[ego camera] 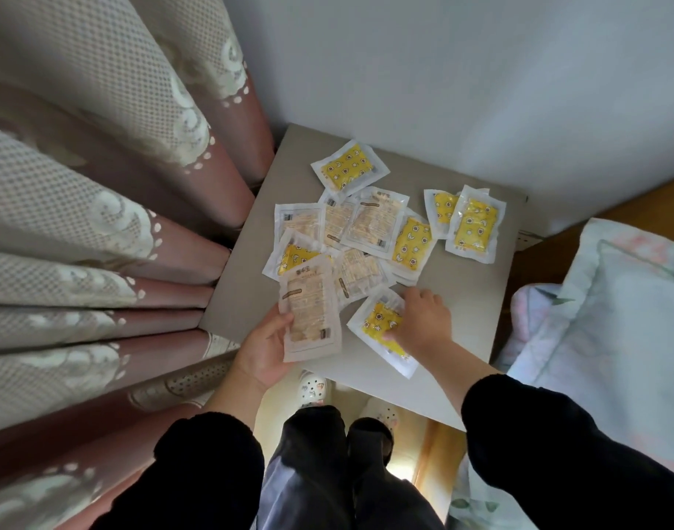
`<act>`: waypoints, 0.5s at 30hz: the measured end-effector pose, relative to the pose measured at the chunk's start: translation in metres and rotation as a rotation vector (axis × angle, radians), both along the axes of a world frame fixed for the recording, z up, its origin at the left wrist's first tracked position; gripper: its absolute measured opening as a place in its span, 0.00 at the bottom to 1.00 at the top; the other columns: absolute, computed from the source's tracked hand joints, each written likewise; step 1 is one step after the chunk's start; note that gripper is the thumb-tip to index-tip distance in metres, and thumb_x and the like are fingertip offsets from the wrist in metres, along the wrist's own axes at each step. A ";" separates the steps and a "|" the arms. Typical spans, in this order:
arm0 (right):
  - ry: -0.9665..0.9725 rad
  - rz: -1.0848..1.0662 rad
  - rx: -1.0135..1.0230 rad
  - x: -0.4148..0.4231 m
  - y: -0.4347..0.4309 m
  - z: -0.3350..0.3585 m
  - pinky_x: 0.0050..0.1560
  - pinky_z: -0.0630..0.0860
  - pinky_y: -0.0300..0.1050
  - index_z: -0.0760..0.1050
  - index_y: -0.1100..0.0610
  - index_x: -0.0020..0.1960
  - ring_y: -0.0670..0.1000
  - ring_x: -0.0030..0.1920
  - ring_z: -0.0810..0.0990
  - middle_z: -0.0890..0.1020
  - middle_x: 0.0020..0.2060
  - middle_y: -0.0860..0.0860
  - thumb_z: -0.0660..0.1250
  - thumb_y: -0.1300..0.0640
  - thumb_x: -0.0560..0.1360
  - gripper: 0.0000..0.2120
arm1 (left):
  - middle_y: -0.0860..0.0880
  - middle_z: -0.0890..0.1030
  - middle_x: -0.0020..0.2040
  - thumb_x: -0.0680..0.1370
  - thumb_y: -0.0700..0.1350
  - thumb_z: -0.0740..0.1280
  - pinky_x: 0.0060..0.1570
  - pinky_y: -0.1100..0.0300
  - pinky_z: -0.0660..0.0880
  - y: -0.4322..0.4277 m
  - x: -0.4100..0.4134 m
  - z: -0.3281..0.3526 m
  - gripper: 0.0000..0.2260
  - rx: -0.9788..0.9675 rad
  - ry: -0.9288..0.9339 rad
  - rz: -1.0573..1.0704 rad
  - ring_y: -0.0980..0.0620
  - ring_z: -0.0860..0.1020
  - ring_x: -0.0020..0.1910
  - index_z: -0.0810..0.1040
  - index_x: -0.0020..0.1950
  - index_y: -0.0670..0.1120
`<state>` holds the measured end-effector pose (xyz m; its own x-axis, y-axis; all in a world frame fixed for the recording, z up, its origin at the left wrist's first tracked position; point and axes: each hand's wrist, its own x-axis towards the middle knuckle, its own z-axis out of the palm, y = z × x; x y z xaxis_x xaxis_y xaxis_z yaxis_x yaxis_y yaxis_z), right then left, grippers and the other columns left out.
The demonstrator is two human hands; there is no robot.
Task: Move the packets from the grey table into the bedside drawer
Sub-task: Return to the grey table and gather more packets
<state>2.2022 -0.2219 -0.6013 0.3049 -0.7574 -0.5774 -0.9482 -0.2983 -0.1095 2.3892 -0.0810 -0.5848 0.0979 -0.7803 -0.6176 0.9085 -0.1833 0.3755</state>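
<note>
Bare left hand [266, 348], bare right hand [423, 325]; wrists and lower forearms uncovered. Black long left sleeve [209, 464]: soft matte fabric, slightly fuzzy surface, thick rounded cuff ending partway up forearm. Black long right sleeve [557, 453]: same fabric, same rounded cuff. Dark loose trousers [316, 449]: black, soft folds, bluish-grey sheen on one leg. White perforated clog-style left slipper [311, 388]: rows of small round holes, small coloured charm on top. White perforated right slipper [383, 413]: holed likewise, partly hidden behind trouser leg, decoration blurred.
</note>
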 end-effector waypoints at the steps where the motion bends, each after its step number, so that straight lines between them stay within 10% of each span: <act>1: 0.017 -0.025 0.017 0.000 -0.001 0.000 0.60 0.70 0.47 0.65 0.57 0.64 0.55 0.62 0.70 0.73 0.60 0.54 0.75 0.42 0.65 0.36 | 0.45 0.85 0.47 0.53 0.41 0.84 0.42 0.52 0.81 0.000 0.004 -0.001 0.23 -0.033 0.006 -0.005 0.47 0.84 0.46 0.86 0.47 0.45; 5: 0.043 -0.136 0.092 -0.001 -0.003 -0.002 0.59 0.71 0.47 0.68 0.57 0.63 0.55 0.61 0.71 0.73 0.59 0.53 0.76 0.41 0.64 0.35 | 0.45 0.84 0.50 0.70 0.35 0.73 0.51 0.52 0.80 -0.004 0.016 -0.003 0.15 -0.226 0.058 -0.085 0.48 0.83 0.50 0.82 0.55 0.44; 9: -0.022 -0.214 0.091 -0.003 0.004 -0.002 0.56 0.72 0.46 0.71 0.57 0.60 0.54 0.58 0.73 0.73 0.57 0.53 0.75 0.46 0.64 0.30 | 0.43 0.84 0.44 0.56 0.40 0.84 0.39 0.53 0.81 -0.015 0.027 0.005 0.23 -0.048 -0.093 -0.106 0.47 0.84 0.42 0.83 0.48 0.43; 15: -0.164 -0.364 0.228 -0.016 0.004 0.004 0.39 0.70 0.41 0.69 0.53 0.53 0.52 0.48 0.79 0.76 0.44 0.48 0.74 0.52 0.67 0.20 | 0.44 0.84 0.49 0.78 0.35 0.64 0.46 0.54 0.81 -0.043 0.034 0.016 0.08 0.304 -0.600 -0.356 0.47 0.82 0.48 0.78 0.56 0.42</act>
